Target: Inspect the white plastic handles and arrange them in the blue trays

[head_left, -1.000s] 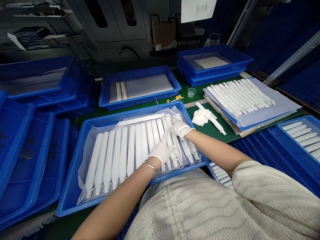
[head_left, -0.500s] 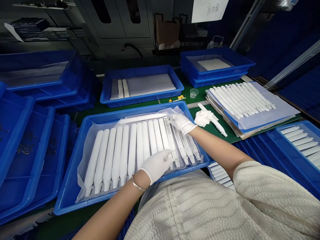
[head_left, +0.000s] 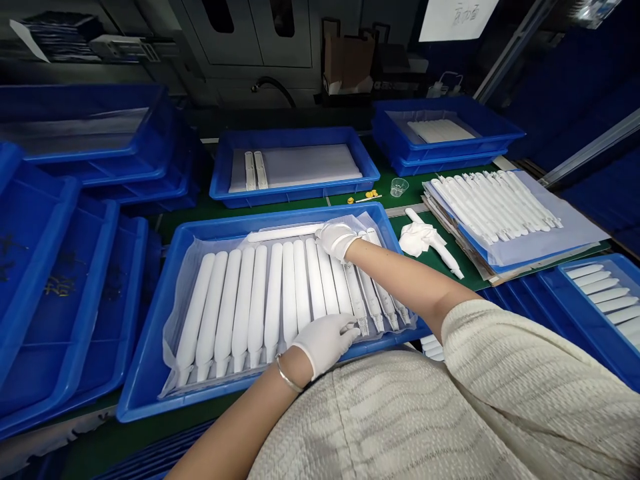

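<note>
A blue tray (head_left: pixel 150 333) lined with translucent sheeting holds a row of long white plastic pieces (head_left: pixel 243 307), smooth sides up on the left, hollow, ribbed insides up on the right. Over the row's far ends, my gloved right hand (head_left: pixel 336 240) has its fingers closed at the right end of a white plastic piece (head_left: pixel 285 233) lying crosswise along the back. My gloved left hand (head_left: pixel 327 343) rests by the near, narrow ends, fingers loosely bent and apart, touching the area where the ribbed pieces (head_left: pixel 357 297) begin. Nothing shows in its grasp.
Behind stands another blue tray (head_left: pixel 300 197) with two white pieces. To the right lie a wrapped white piece (head_left: pixel 417 237), a clear cup (head_left: pixel 399 187), small yellow bits (head_left: pixel 371 194) and a stack of sheets (head_left: pixel 575 220) bearing several pieces. Blue trays (head_left: pixel 55 293) lean at left.
My right hand has moved left from the ribbed pieces to the crosswise piece's end. My left hand's fingers have loosened near the narrow ends. The whole view has shifted slightly.
</note>
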The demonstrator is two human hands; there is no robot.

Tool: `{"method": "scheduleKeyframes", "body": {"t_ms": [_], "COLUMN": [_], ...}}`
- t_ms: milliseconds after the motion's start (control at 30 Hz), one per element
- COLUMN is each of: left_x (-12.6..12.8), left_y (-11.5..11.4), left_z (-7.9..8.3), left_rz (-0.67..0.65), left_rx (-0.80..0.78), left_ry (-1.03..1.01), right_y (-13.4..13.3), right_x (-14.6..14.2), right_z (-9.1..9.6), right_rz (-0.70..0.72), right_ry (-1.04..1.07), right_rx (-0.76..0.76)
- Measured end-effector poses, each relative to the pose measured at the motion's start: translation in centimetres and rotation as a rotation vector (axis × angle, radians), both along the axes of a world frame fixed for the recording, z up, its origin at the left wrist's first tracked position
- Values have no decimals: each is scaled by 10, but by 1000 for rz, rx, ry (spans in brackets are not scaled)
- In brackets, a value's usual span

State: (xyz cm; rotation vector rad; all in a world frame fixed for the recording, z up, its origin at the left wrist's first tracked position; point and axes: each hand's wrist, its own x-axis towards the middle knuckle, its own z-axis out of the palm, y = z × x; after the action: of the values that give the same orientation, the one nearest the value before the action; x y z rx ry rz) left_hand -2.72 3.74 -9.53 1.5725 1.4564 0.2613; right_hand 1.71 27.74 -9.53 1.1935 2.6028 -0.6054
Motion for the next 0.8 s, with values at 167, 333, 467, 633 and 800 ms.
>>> {"method": "scheduleKeyframes", "body": {"t_ms": [167,333,467,633,800], "left_x": [0,-1,-2,-8,-20], "left_y": [-1,-4,-7,-6,3], "left_z": [3,5,7,20,29], "left_rz": [7,19,9,121,617], "left_rx": [-10,22,43,99,184], "left_ry": [-14,-10,-29,-97,-388], "right_y": [-2,3,5,8,18], "right_x": [1,9,18,35,55], "right_z": [17,48,65,75,99], "right_rz": [-3,-26,30,21,1], "right_ry": [-33,86,227,375,625], "right_rx": [30,24,-82,-204,-238]}}
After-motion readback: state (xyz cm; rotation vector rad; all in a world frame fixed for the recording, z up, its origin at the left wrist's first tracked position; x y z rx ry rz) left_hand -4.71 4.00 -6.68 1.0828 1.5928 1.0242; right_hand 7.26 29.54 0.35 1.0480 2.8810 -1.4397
